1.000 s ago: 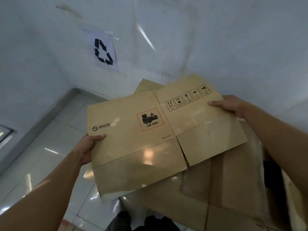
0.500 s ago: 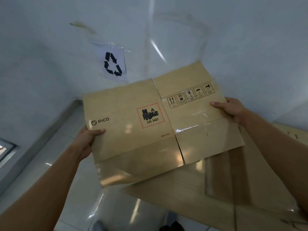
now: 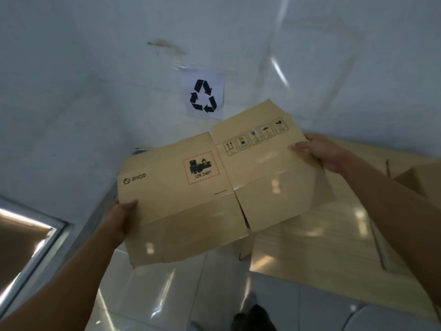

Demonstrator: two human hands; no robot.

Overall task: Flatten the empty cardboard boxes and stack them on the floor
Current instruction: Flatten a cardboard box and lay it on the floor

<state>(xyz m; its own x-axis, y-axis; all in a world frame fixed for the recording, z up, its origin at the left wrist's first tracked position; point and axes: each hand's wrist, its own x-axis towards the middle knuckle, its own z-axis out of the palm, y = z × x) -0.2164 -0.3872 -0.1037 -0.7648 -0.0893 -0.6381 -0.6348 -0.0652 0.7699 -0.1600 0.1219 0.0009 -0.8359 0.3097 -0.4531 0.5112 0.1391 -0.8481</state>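
The flattened box (image 3: 191, 201) has swung right; left hand (image 3: 121, 218) and right hand (image 3: 317, 151) grip opposite edges, arms outstretched.

Flattened box (image 3: 191, 206): tan-brown card, glossy in patches. It carries black "PICO" lettering with a ring logo, a black pictogram inside a red dashed square border, and a row of small black-outlined handling symbols. Cardboard sheet (image 3: 322, 247) beneath: same tan, with pale reflected highlights. Sign (image 3: 202, 96) on the wall: white paper bearing a black three-arrow recycling mark. Wall (image 3: 83, 80): pale bluish white, with one brownish smear above the sign. Floor tiles (image 3: 155, 295): glossy off-white.
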